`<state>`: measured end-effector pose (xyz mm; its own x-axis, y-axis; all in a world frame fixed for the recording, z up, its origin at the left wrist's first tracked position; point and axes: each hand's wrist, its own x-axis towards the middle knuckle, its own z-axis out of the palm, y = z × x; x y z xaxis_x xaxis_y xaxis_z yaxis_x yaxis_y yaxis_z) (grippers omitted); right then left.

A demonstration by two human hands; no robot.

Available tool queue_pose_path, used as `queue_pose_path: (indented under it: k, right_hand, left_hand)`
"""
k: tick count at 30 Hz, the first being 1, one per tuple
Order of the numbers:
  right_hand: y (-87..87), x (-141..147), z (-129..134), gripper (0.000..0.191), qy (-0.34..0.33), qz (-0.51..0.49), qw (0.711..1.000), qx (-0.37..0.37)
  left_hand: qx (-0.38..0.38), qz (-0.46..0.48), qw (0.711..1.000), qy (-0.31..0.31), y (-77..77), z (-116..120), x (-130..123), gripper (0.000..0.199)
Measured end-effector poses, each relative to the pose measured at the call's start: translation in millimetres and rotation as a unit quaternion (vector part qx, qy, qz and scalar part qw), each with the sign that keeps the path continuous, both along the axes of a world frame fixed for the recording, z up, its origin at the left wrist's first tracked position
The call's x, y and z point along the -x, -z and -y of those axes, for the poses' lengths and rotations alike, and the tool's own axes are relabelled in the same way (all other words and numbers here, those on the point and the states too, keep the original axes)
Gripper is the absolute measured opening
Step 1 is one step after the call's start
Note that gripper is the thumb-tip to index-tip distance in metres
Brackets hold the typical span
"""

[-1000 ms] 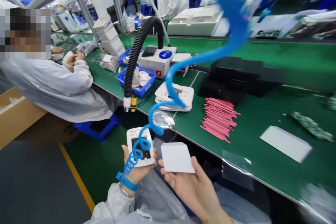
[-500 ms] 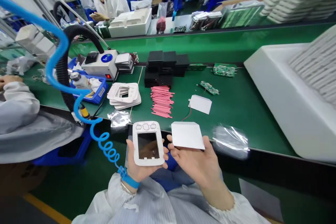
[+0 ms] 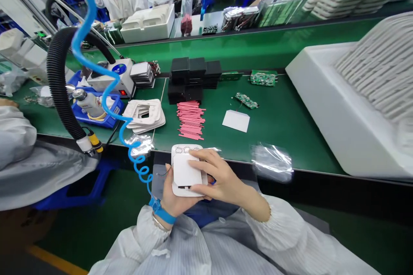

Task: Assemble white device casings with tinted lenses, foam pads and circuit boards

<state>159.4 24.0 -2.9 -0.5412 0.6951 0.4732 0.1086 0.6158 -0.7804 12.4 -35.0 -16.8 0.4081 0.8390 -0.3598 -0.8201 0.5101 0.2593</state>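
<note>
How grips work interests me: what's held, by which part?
Left hand holds the white housing from beneath; right hand touches the white panel on its face.

White panel (image 3: 186,172), over rounded white housing (image 3: 181,191)

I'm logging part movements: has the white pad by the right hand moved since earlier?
Yes, leftward in view: against the pink strips, the white pad has gone from lower right to nearly straight below, under the right hand.
</note>
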Motion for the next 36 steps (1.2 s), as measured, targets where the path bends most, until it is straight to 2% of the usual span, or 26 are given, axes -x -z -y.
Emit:
queue_pose_path:
  k: [4,12,16,17,19,21,22,24,27,29,32,34,36]
  right_hand:
    - [2.4,-5,-2,0.047,-0.005,0.040,0.997,-0.072]
    - [3.2,-1,3,0.038,0.033,0.050,0.991,-0.122]
    - [1.9,0,3,0.031,0.023,0.020,0.990,-0.137]
    - [0.8,-1,3,0.029,0.036,0.007,0.991,-0.125]
    - [-2.4,-1,2,0.026,0.115,-0.014,0.991,-0.069]
    - [-6.4,-1,3,0.024,0.196,-0.021,0.980,0.025]
    - [-8.4,-1,4,0.022,0.209,-0.016,0.975,0.075]
    - [-12.0,1,8,0.017,0.171,0.004,0.975,0.144]
    - [-14.5,2,7,0.017,0.110,0.030,0.980,0.163]
    - [-13.2,-1,-4,0.021,0.139,0.015,0.978,0.153]
    - [-8.1,-7,-33,0.013,0.215,-0.012,0.967,0.137]
    - [-4.4,-6,-55,0.016,0.215,0.032,0.970,0.111]
    - [-1.2,2,-73,0.020,0.185,0.100,0.975,0.076]
  left_hand:
    - [-0.010,0.010,1.000,-0.005,-0.3,-2,0,0.073]
    - [-0.033,0.047,0.998,-0.011,2.5,-4,0,0.074]
    - [-0.043,0.036,0.998,-0.014,1.1,-6,0,0.074]
    - [-0.050,0.027,0.998,-0.014,1.0,-6,1,0.075]
    - [-0.079,0.003,0.997,-0.006,1.4,-5,1,0.080]
    - [-0.122,-0.020,0.992,0.017,2.8,-2,2,0.086]
    - [-0.139,-0.029,0.989,0.028,3.5,0,2,0.087]
    - [-0.154,-0.040,0.987,0.023,4.1,3,5,0.084]
    - [-0.136,-0.040,0.990,-0.011,0.6,3,12,0.079]
    - [-0.127,-0.026,0.991,-0.017,-4.5,0,17,0.084]
    - [-0.119,-0.003,0.992,-0.031,-12.0,-5,25,0.088]
    - [-0.111,0.001,0.993,-0.043,-15.8,-8,27,0.086]
    - [-0.109,-0.006,0.993,-0.049,-19.0,-9,28,0.083]
